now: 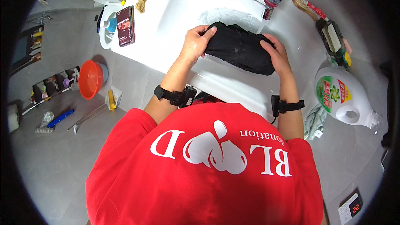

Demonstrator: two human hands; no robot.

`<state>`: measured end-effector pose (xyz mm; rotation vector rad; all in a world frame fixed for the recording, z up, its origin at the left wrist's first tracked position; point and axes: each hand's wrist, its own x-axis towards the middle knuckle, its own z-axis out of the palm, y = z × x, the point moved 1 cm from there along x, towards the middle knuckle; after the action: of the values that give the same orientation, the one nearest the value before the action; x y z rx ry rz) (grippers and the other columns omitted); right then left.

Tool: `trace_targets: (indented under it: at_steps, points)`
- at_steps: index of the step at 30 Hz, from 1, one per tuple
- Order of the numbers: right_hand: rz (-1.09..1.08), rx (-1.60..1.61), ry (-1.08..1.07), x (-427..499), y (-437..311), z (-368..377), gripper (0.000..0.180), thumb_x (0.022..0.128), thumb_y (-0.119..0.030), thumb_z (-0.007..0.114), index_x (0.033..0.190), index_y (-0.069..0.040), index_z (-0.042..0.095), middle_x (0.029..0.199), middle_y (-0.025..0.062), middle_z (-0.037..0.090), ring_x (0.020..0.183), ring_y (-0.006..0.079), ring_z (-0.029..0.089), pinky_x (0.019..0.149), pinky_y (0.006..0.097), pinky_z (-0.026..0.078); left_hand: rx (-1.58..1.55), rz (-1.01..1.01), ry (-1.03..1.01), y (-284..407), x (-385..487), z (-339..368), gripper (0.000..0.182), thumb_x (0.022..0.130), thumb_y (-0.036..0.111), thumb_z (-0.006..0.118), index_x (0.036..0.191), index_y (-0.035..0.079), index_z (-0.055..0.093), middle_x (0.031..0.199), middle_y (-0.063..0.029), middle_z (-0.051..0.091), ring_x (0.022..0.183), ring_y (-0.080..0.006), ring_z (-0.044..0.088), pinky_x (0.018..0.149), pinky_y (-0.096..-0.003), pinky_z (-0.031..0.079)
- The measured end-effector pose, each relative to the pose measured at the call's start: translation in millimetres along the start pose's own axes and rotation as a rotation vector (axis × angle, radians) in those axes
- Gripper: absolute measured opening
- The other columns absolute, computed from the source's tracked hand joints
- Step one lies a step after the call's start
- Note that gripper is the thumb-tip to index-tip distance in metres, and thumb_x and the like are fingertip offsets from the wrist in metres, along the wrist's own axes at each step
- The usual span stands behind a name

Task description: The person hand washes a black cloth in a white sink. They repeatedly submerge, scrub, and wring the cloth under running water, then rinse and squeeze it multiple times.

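Observation:
A black cloth garment [239, 48] is stretched between my two hands above the front part of a white washbasin [181, 9]. My left hand [197, 41] grips its left end, with the thumb on top and the other fingers underneath. At the opposite end my right hand [276, 51] pinches the cloth in the same way. Drops of water or suds glisten on the left wrist. Behind the cloth, whitish suds [229, 15] cover part of the bowl. The chrome faucet [268, 11] stands just beyond, with a thin stream of water falling beside it.
On the counter's left lie a smartphone [125, 26] with its screen lit and a crumpled yellowish piece [141, 3]. A wooden brush [304, 8] and a large white detergent bottle [347, 97] are at the right. An orange basin [90, 79] and a toilet [107, 39] stand left.

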<state>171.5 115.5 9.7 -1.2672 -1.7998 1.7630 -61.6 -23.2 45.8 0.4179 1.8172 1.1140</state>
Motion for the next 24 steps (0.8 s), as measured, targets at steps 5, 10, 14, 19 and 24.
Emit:
trace_targets:
  at_steps: [5, 10, 14, 19, 24]
  points:
    - [-0.007, 0.037, -0.09, 1.4, -0.3, -1.9, 0.039, 0.086, -0.029, 0.062, 0.116, -0.003, 0.062, 0.104, 0.0063, 0.064, 0.098, 0.0161, 0.057, 0.09, 0.0252, 0.042, -0.011, 0.017, 0.02, -1.2, -1.3, -1.8, 0.034, 0.091, 0.035, 0.063, 0.088, 0.002, 0.07, 0.058, 0.0001, 0.056, 0.04, -0.0079, 0.044, 0.035, -0.0243, 0.033]
    - [-0.03, 0.065, -0.136, 2.0, 0.1, -5.6, 0.035, 0.086, -0.023, 0.056, 0.115, -0.005, 0.063, 0.106, 0.0069, 0.063, 0.099, 0.0173, 0.057, 0.091, 0.0249, 0.041, -0.061, 0.026, -0.021, 4.5, -2.3, -5.9, 0.036, 0.092, 0.037, 0.063, 0.088, 0.002, 0.07, 0.057, 0.0008, 0.057, 0.039, -0.007, 0.043, 0.035, -0.023, 0.032]
    - [0.049, 0.191, -0.174, 7.9, 11.4, -9.6, 0.04, 0.085, -0.028, 0.056, 0.118, -0.006, 0.062, 0.11, 0.0085, 0.062, 0.104, 0.0196, 0.056, 0.094, 0.0268, 0.041, -0.15, -0.102, -0.162, 3.6, 1.1, -12.2, 0.037, 0.092, 0.038, 0.062, 0.097, 0.002, 0.068, 0.065, 0.0001, 0.06, 0.043, -0.0075, 0.047, 0.035, -0.0217, 0.033]
    - [-0.022, -0.654, 0.259, 24.2, 43.6, -1.6, 0.076, 0.083, -0.053, 0.061, 0.145, -0.016, 0.038, 0.143, 0.0165, 0.041, 0.131, 0.0386, 0.04, 0.108, 0.0428, 0.034, -0.064, -0.221, -0.185, -17.4, 21.9, -8.5, 0.065, 0.092, 0.043, 0.059, 0.143, 0.007, 0.04, 0.127, -0.0192, 0.055, 0.096, -0.024, 0.065, 0.065, -0.0302, 0.056]
    - [-0.002, -1.162, -0.175, 15.9, 68.2, 43.7, 0.086, 0.08, -0.06, 0.063, 0.151, -0.032, 0.021, 0.157, 0.0151, 0.013, 0.14, 0.0499, 0.015, 0.107, 0.0657, 0.024, 0.513, -0.295, -0.153, -45.1, 58.9, 16.6, 0.084, 0.085, 0.063, 0.054, 0.152, 0.033, 0.015, 0.157, -0.0154, 0.003, 0.125, -0.0371, 0.043, 0.078, -0.0433, 0.053]
